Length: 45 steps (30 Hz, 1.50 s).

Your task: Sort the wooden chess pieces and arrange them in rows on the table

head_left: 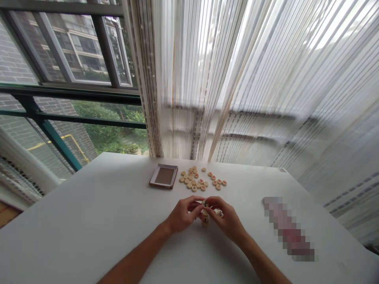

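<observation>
Both my hands meet over the middle of the white table [97,221]. My left hand [183,215] and my right hand [226,221] pinch round wooden game discs [205,213] marked with characters. The discs stand on edge in a short row between my fingertips. One disc [204,203] with a black character sits at the top of the row. Another disc [219,213] rests against my right fingers. Farther back lies a loose pile of several more discs [201,181], some with red marks.
A small brown box lid [164,176] lies left of the pile. A blurred-out pink strip [288,228] lies on the table at the right. Behind the table hang white striped curtains [251,86] and a window [65,79] with a green rail.
</observation>
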Each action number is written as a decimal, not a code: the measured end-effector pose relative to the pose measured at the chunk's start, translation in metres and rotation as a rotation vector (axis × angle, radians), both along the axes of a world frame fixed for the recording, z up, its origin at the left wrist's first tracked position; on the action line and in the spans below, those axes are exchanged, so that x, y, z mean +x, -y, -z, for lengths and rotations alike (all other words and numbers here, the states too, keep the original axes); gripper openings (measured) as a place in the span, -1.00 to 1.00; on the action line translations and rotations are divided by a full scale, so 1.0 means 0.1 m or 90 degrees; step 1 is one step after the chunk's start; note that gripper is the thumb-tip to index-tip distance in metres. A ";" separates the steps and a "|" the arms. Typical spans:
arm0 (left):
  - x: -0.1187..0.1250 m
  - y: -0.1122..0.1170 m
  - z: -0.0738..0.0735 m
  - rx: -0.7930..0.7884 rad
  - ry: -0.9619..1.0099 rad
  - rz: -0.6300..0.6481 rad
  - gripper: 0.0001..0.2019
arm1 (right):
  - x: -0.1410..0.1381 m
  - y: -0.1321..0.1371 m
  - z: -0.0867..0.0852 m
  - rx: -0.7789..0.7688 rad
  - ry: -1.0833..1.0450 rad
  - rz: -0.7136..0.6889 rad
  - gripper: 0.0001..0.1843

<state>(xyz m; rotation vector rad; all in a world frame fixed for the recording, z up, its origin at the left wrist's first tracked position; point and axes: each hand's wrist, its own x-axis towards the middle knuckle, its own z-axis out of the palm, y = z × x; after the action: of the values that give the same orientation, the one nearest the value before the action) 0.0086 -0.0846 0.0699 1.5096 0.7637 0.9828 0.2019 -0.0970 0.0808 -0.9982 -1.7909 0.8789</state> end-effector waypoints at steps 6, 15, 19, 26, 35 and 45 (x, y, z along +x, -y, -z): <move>-0.01 -0.07 0.07 -0.085 0.080 0.051 -0.55 | 0.00 0.04 0.00 0.043 0.042 0.020 -0.81; -0.02 -0.10 0.11 -0.121 0.095 0.042 -0.65 | -0.01 0.08 0.01 0.121 0.092 0.022 -0.82; 0.00 -0.10 0.13 -0.118 0.087 0.038 -0.68 | -0.02 0.10 0.01 0.146 0.126 0.009 -0.82; 0.01 -0.05 0.10 -0.097 0.057 -0.015 -0.68 | -0.02 0.13 -0.01 0.142 0.161 0.002 -0.90; 0.00 -0.02 0.00 -0.026 0.005 -0.040 -0.66 | -0.02 0.10 0.06 0.118 0.144 0.034 -0.85; 0.04 0.00 0.06 -0.019 0.037 -0.014 -0.61 | 0.02 0.02 0.09 0.127 0.115 0.086 -0.80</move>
<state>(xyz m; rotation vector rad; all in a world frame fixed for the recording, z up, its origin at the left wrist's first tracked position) 0.0129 -0.0844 0.0644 1.4435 0.7525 1.0229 0.2038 -0.0994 0.0718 -1.0799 -1.8946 0.5292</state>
